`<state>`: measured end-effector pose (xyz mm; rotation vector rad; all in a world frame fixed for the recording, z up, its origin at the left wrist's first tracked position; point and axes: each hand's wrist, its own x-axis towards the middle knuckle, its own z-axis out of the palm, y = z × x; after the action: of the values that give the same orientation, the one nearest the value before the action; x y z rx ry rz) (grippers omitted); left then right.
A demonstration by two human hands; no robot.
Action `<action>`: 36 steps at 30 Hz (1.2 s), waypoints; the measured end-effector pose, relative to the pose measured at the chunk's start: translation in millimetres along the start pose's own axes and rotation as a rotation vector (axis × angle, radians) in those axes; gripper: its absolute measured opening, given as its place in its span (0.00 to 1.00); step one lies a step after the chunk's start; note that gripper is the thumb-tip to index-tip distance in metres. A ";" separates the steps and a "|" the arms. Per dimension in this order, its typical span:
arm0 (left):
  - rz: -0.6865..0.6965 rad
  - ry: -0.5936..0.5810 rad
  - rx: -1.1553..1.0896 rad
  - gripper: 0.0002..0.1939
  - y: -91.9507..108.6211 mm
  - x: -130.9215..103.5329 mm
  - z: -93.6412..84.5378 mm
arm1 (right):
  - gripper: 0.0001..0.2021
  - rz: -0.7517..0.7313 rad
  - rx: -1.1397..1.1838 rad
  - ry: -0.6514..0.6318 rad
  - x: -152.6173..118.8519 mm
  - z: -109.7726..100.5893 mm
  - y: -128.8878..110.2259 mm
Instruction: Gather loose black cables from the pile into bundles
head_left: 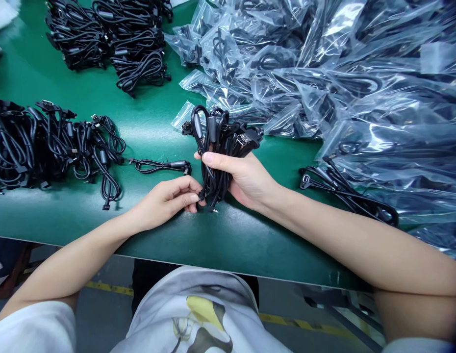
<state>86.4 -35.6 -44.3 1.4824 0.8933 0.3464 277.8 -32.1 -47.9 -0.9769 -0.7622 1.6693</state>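
In front of me my right hand (246, 176) is wrapped round a bunch of coiled black USB cables (216, 147), held upright with connectors fanning out at the top. My left hand (176, 196) pinches the lower end of one cable of that bunch, at a small black plug. Just beyond my left hand, a single coiled cable (162, 166) lies on the green table (150, 113). To the left rests a row of bundled cables (29, 142), with a few looser coils at its right end.
Two stacks of coiled cables (114, 39) sit at the back left. Clear plastic bags (287, 83) with black cables in them cover the right side in a large heap. Near my right forearm lies a cable bundle (342, 191). The table's front edge (169, 262) runs close to my body.
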 end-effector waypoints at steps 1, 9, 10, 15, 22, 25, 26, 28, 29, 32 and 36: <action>-0.002 -0.002 -0.002 0.11 0.2 0.1 0.0 | 0.13 0.004 0.003 0.003 0.0 0.1 -0.1; -0.019 -0.011 -0.009 0.12 1.7 -0.8 0.1 | 0.14 0.016 0.037 0.025 0.1 1.4 -0.6; -0.021 -0.011 -0.007 0.12 1.7 -0.9 0.0 | 0.14 0.018 0.037 0.028 0.2 1.2 -0.6; -0.023 -0.014 -0.002 0.13 1.3 -0.5 0.8 | 0.14 0.033 0.037 0.028 0.8 0.6 0.0; 0.067 0.049 0.202 0.12 1.9 -1.9 -6.0 | 0.11 0.028 0.046 -0.009 8.1 -3.4 1.9; 0.197 0.371 0.584 0.10 -1.7 -2.5 -21.7 | 0.09 0.067 0.047 0.029 12.5 -8.4 2.7; 0.217 0.467 0.734 0.10 -3.8 -2.3 -27.3 | 0.09 0.090 0.054 0.039 13.6 -9.9 3.0; 0.206 0.529 0.991 0.14 -8.7 -1.1 -36.5 | 0.07 0.132 0.062 0.043 14.7 -11.8 3.2; 0.184 0.502 1.082 0.15 -11.0 -0.1 -39.5 | 0.07 0.146 0.059 0.038 14.8 -12.3 3.2; 0.141 0.397 1.210 0.13 -15.7 2.5 -42.3 | 0.07 0.147 0.037 0.016 13.5 -12.5 2.1; 0.185 0.421 1.215 0.12 -14.7 1.4 -38.8 | 0.10 0.130 0.000 -0.057 11.9 -14.3 -1.7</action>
<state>55.8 -9.0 -52.9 2.6807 1.4189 0.2471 289.2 -19.9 -56.1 -1.0006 -0.7491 1.8160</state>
